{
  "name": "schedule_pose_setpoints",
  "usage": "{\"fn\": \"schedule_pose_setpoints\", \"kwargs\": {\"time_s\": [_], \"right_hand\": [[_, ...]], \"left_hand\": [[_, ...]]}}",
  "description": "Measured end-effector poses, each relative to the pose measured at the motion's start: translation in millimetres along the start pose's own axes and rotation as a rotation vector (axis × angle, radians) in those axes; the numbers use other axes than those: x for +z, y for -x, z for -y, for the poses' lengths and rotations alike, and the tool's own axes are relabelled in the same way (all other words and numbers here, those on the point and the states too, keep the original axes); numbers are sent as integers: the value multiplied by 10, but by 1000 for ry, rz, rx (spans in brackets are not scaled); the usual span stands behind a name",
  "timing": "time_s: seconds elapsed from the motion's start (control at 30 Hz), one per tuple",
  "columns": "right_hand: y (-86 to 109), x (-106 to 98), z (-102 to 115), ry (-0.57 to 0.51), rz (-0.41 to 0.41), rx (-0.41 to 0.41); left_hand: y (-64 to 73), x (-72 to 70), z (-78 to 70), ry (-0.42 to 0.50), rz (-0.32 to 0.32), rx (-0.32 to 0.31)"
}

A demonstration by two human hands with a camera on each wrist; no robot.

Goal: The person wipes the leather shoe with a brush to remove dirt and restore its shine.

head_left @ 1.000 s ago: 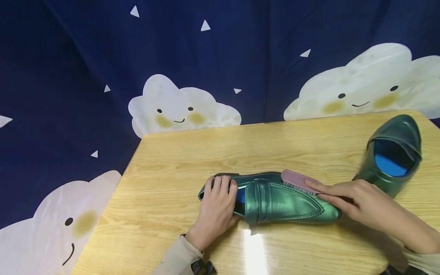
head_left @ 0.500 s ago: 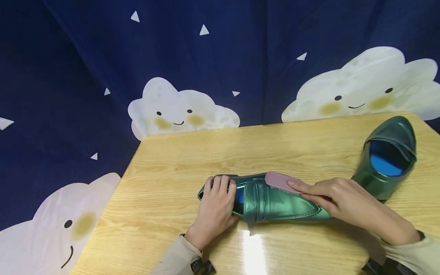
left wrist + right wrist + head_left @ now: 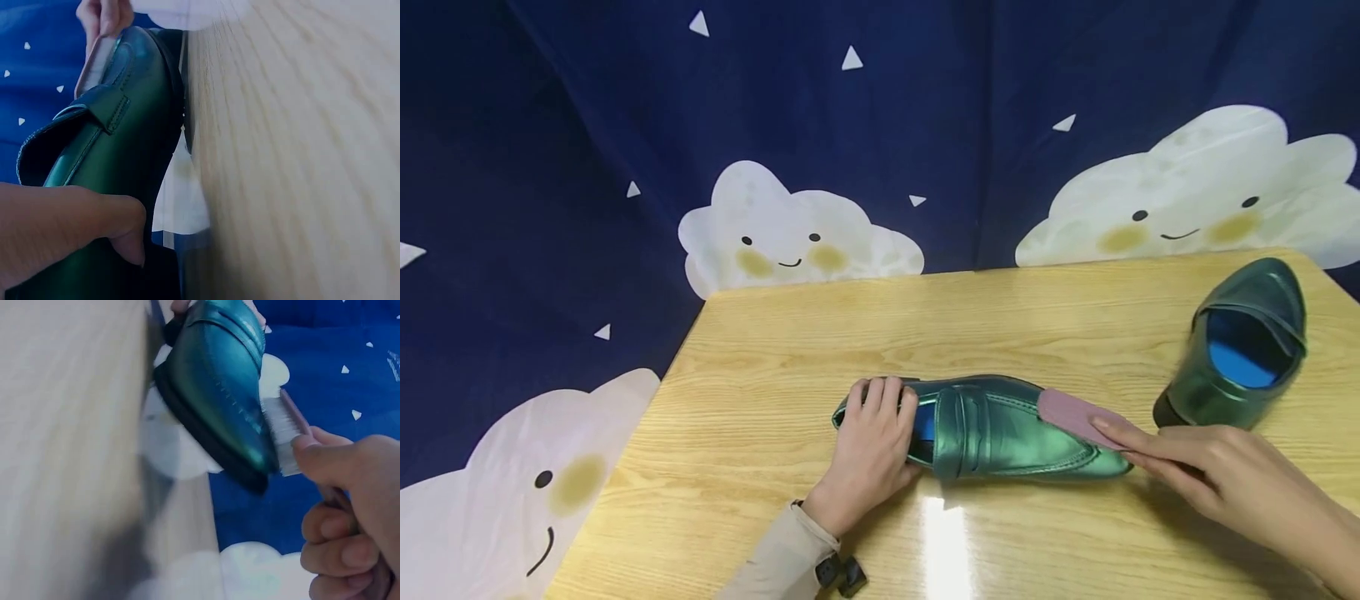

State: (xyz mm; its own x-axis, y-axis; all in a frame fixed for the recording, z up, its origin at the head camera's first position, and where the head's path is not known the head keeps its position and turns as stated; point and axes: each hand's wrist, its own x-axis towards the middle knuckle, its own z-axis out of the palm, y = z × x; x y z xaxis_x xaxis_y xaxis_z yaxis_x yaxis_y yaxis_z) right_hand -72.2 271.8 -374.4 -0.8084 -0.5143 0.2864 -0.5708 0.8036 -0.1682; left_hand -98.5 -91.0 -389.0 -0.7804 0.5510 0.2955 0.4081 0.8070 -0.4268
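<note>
A shiny green loafer lies sideways on the table, its toe pointing right. My left hand grips it around the heel, and in the left wrist view the thumb presses along its side. My right hand holds a pink brush by the handle. The brush's pale bristles meet the upper near the toe in the right wrist view. In the head view the bristles are hidden beneath the brush's back.
The matching green loafer with a blue insole stands at the table's right, just beyond my right hand. A dark blue curtain with printed clouds hangs behind the wooden table.
My right hand first drew the brush left toward the shoe's strap, then slid it back right to the toe. My left hand has stayed on the heel.
</note>
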Motion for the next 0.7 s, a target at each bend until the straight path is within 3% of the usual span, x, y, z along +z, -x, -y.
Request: {"fn": "schedule_pose_setpoints", "kwargs": {"time_s": [0.17,0.27,0.4,0.57,0.63,0.7], "right_hand": [[-361,28,109,-85,-41,-135],[-444,57,118,-138,-27,-148],[-260,85,9,-147,-31,-108],[105,80,-181,-95,23,61],[142,69,-214,-70,40,93],[77,67,-212,-97,21,54]], "left_hand": [[-8,-1,22,5,-3,8],[-28,8,28,9,0,5],[-64,13,46,10,18,-2],[-94,-2,59,17,39,4],[-102,-8,55,17,43,7],[-109,-6,48,18,49,7]]}}
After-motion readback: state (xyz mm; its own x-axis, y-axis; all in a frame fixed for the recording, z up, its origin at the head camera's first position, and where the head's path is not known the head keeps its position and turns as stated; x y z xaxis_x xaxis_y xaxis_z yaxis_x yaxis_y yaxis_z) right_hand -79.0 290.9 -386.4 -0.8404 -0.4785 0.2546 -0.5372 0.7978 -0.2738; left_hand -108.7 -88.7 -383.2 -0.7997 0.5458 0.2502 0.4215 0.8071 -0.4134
